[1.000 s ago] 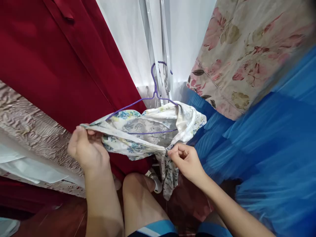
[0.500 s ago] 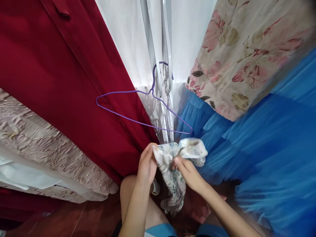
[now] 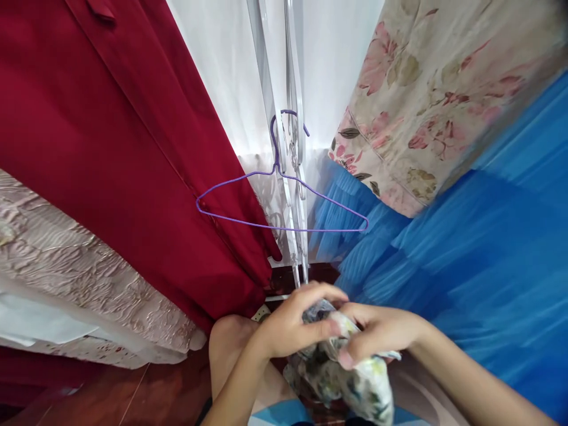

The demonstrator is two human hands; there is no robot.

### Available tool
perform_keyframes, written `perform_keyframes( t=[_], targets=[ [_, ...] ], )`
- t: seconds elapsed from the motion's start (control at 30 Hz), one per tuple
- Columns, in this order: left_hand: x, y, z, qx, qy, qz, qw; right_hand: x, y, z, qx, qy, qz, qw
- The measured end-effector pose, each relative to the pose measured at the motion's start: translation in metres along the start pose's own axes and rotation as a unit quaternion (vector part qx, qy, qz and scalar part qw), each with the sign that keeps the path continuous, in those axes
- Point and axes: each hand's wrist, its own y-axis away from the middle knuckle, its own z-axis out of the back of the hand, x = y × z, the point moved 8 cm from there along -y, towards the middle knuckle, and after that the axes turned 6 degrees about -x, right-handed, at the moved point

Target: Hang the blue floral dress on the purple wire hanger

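Note:
Low in the view, between my two arms, a crumpled white cloth garment point(image 3: 368, 387) with a grey-green and yellow print is bunched up; its exact kind cannot be made out. My left hand point(image 3: 295, 322) curls around its upper left part, thumb across the front. My right hand point(image 3: 381, 331) grips the right side, thumb pressed on the fabric. The two hands are close together above my knees. Beyond them, a thin purple hanger point(image 3: 266, 226) hangs bare by its hook from a white metal stand point(image 3: 288, 201).
Dark red cloth point(image 3: 133, 154) and a pale textured fabric point(image 3: 80, 254) hang to the left. On the right are a floral cloth point(image 3: 426, 112) and blue tulle point(image 3: 488, 254). White curtain-like fabric point(image 3: 213, 71) hangs behind the stand. A reddish tiled floor point(image 3: 128, 384) shows below.
The garment has come down and closer to me and is now bunched together. Both hands moved lower and rightward with it, gripping it more fully. The hanger has swung slightly to the right.

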Motion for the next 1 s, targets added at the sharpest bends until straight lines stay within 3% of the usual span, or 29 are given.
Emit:
perform_keyframes(
  t=[0.03, 0.1, 0.23, 0.33, 0.4, 0.47, 0.6, 0.73, 0.87, 0.93, 1.0],
  targets=[
    [0.011, 0.004, -0.010, 0.054, 0.050, 0.033, 0.997, 0.010, 0.009, 0.000, 0.020, 0.078, 0.013, 0.997],
    [0.033, 0.013, -0.018, 0.084, 0.080, 0.093, 0.989, 0.034, 0.025, 0.016, -0.032, 0.207, 0.052, 0.976],
    [0.061, 0.024, 0.018, -0.054, -0.062, 0.132, 0.988, 0.092, 0.058, 0.082, -0.244, 0.337, 0.135, 0.899],
    [0.047, 0.028, 0.054, -0.136, -0.107, 0.094, 0.980, 0.139, 0.072, 0.125, -0.347, 0.348, 0.253, 0.833],
    [0.029, 0.030, 0.076, -0.190, -0.100, 0.066, 0.974, 0.164, 0.065, 0.141, -0.364, 0.337, 0.322, 0.806],
    [0.011, 0.033, 0.094, -0.231, -0.075, 0.057, 0.968, 0.182, 0.045, 0.148, -0.351, 0.307, 0.348, 0.813],
    [-0.006, 0.045, 0.123, -0.226, -0.049, 0.080, 0.970, 0.188, -0.002, 0.145, -0.298, 0.191, 0.305, 0.884],
    [0.008, 0.060, 0.169, -0.176, -0.219, 0.088, 0.956, 0.175, -0.013, 0.139, -0.286, 0.099, 0.277, 0.912],
    [0.027, 0.059, 0.232, -0.174, -0.448, 0.097, 0.872, 0.161, -0.011, 0.133, -0.268, 0.076, 0.252, 0.927],
    [0.018, 0.047, 0.258, -0.212, -0.498, 0.086, 0.837, 0.159, -0.009, 0.131, -0.270, 0.076, 0.244, 0.928],
    [-0.008, 0.029, 0.280, -0.291, -0.526, 0.046, 0.798, 0.160, -0.007, 0.129, -0.277, 0.072, 0.242, 0.927]
  ],
)
